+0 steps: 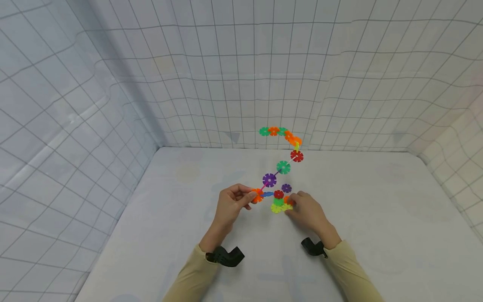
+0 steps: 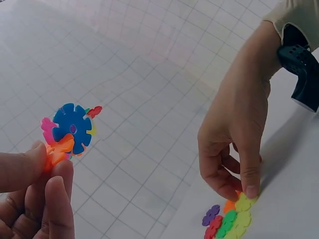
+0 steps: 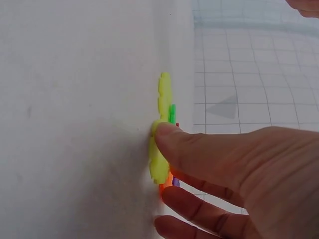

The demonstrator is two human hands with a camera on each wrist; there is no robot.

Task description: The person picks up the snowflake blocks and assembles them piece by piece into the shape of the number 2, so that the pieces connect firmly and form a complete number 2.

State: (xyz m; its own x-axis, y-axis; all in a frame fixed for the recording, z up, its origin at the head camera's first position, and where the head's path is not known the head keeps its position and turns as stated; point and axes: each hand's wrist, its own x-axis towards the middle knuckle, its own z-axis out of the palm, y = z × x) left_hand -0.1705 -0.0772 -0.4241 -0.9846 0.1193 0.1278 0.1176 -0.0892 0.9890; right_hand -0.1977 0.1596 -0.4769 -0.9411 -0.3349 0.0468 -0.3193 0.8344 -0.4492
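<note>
My left hand (image 1: 231,205) pinches an orange snowflake disc (image 1: 258,196) at the near end of a linked chain. A blue disc (image 2: 73,128) joins on beside it. Beyond my fingers the chain runs through a purple disc (image 1: 269,180), a green disc (image 1: 283,167) and a red disc (image 1: 297,156), then bends left through orange and green ones. My right hand (image 1: 310,214) is down at a small group of loose discs on the table, thumb and fingers pinching a yellow disc (image 3: 158,154). An orange disc (image 2: 229,206) lies partly hidden by its fingers.
Close by the right hand lie a loose purple disc (image 1: 286,188), a red disc (image 1: 279,194), a green disc (image 1: 278,201) and another yellow disc (image 1: 276,208). Grid-patterned cloth walls (image 1: 234,84) enclose the white table (image 1: 158,235) at the back and sides.
</note>
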